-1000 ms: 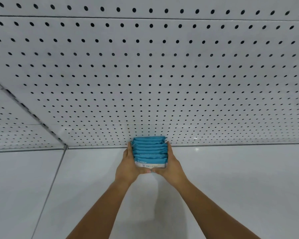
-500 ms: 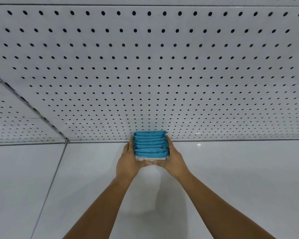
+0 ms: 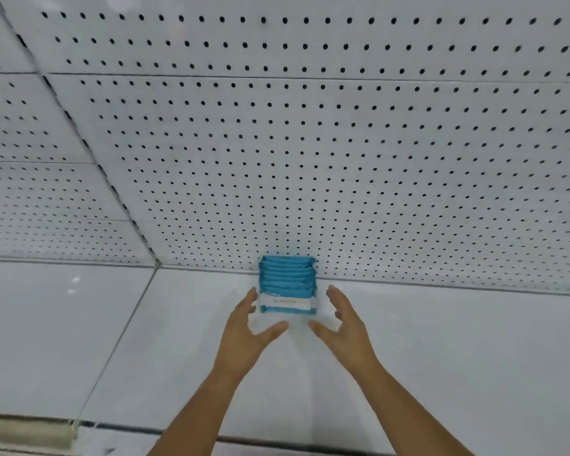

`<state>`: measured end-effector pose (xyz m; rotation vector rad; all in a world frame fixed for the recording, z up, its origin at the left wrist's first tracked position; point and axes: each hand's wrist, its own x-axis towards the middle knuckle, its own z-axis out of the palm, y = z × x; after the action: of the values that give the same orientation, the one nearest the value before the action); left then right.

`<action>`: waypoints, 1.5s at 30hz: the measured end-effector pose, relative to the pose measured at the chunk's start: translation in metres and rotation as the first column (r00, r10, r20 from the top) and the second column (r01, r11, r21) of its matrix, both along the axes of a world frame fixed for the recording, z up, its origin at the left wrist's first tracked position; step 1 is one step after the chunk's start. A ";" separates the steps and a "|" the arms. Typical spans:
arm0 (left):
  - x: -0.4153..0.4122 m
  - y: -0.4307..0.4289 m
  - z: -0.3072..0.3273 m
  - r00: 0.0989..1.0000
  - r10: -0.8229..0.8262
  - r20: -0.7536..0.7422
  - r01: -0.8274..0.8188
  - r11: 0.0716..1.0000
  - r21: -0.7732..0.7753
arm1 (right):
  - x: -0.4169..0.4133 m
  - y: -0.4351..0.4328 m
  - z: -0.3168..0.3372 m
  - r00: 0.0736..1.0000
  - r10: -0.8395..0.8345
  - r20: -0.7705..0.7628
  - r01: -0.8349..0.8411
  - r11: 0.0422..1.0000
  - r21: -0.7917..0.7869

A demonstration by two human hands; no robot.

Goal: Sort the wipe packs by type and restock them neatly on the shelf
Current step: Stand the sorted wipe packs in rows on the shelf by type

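**Blue packs at the back of the shelf, both hands open**

Starting far left: the white shelf [image 3: 458,340] has a seam [image 3: 119,340] running from the back corner down toward the front edge, splitting it into two panels. In the bottom left corner there's a pale strip [image 3: 23,432] along the front edge, too blurry to say what it is. Behind everything is white pegboard [image 3: 343,159] with rows of dark holes.

Then the left hand [image 3: 244,337] reaches in from below on a bare forearm. Its fingers are straight and together, thumb splayed toward the middle, holding nothing. The fingertips sit just beside the left edge of the packs [image 3: 287,284]; can't tell if they graze it or not.

The packs are in the middle, on the right panel of the shelf. They make a tidy blue row lined up one behind another, the rearmost right at the pegboard. The front one shows a white band with small print I can't read. They rest on the shelf on their own.

The right hand [image 3: 349,334] mirrors the left: fingers straight, thumb pointing inward, empty. There's a clear gap between it and the packs' right edge.
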<state>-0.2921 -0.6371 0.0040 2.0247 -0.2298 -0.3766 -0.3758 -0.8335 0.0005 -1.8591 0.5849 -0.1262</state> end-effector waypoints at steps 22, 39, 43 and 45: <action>-0.306 0.021 0.000 0.862 -0.507 -0.019 0.505 0.861 -0.065 | -0.360 0.095 0.009 0.929 -0.368 0.040 0.369 0.929 -0.034; -0.572 -0.135 -0.029 0.739 -0.670 -0.072 0.672 0.741 -0.001 | -0.647 -0.035 -0.008 0.812 -0.583 -0.033 0.583 0.808 0.083; -0.603 -0.170 -0.046 0.736 -0.666 -0.124 0.673 0.739 0.031 | -0.682 -0.085 -0.027 0.800 -0.592 -0.099 0.595 0.804 0.006; -0.606 -0.186 -0.053 0.741 -0.660 -0.127 0.669 0.741 0.057 | -0.686 -0.106 -0.032 0.817 -0.566 -0.111 0.570 0.822 -0.001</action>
<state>-0.8985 -0.8234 -0.0493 1.9562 -0.9080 -0.9526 -1.0620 -0.9398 -0.0312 -1.6120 1.2052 -0.4127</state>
